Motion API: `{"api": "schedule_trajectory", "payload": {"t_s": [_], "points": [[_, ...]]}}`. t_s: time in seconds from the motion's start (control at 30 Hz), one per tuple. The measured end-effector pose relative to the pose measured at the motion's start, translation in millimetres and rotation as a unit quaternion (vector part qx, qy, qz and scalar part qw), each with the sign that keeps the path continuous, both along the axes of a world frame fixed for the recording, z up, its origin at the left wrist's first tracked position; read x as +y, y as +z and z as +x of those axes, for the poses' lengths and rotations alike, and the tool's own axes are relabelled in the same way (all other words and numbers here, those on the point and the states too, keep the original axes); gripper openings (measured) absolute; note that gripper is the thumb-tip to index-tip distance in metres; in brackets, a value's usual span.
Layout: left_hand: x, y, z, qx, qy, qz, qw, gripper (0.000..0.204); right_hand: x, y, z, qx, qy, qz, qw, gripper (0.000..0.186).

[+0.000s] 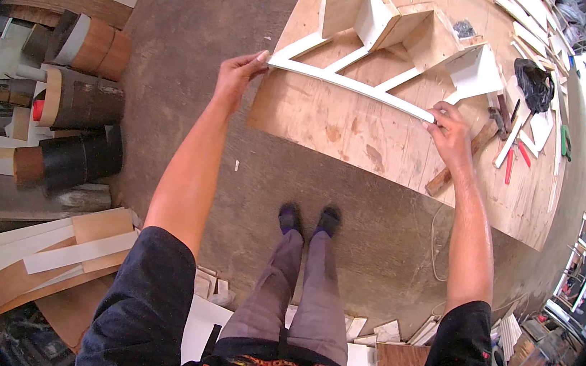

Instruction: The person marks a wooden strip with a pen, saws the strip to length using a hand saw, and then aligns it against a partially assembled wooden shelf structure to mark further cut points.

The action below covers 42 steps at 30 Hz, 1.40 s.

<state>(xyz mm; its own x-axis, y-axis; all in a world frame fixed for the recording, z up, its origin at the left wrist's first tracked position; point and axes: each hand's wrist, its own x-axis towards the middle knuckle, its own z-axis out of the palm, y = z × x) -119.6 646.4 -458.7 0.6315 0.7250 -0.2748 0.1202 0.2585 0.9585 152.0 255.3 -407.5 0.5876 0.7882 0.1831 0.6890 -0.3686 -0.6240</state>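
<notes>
A long white strip (347,84) runs across the ends of several white slats, part of a zigzag wooden frame (411,37) lying on a plywood sheet (314,120). Thumb and fingers of my left hand (239,75) pinch the strip's left end, just past the sheet's edge. At the other end my right hand (450,134) grips the strip between thumb and fingers. Open box-like compartments of bare and white board form the frame's far side. Beside my right hand lies a hammer (466,153) with a wooden handle, its head pointing away from me.
Pliers with red handles (509,166) and a black plastic bag (533,86) lie on the sheet's right side, near white offcuts. Rolls of sheet material (89,102) and stacked boards (76,245) stand along the left. A thin cord (435,250) trails on the floor.
</notes>
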Motion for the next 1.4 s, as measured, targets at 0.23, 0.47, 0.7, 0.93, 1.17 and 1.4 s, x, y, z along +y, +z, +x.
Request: {"api": "schedule_trajectory", "payload": {"t_s": [0.23, 0.47, 0.7, 0.93, 1.17, 1.4], "points": [[6, 5, -3, 0.018, -0.032, -0.032, 0.999, 0.038, 0, 4, 0, -0.007, 0.008, -0.02, 1.0, 0.028], [8, 2, -3, 0.037, -0.049, 0.007, 0.998, 0.041, 1, 6, -2, 0.018, 0.002, -0.012, 1.0, 0.027], [9, -3, -1, 0.065, -0.028, 0.041, 0.997, 0.04, 1, 2, 0, 0.045, 0.001, 0.001, 0.999, 0.027], [-17, 1, -8, 0.032, -0.047, 0.214, 0.975, 0.053, -1, 3, -2, 0.072, -0.018, -0.005, 0.997, 0.026], [-28, 11, -3, 0.134, -0.018, 0.313, 0.94, 0.058, 1, 6, 0, 0.022, 0.01, -0.022, 0.999, 0.025], [-26, 0, -1, 0.129, -0.008, 0.285, 0.95, 0.048, -3, 11, 7, 0.008, 0.042, -0.054, 0.998, 0.029]]}}
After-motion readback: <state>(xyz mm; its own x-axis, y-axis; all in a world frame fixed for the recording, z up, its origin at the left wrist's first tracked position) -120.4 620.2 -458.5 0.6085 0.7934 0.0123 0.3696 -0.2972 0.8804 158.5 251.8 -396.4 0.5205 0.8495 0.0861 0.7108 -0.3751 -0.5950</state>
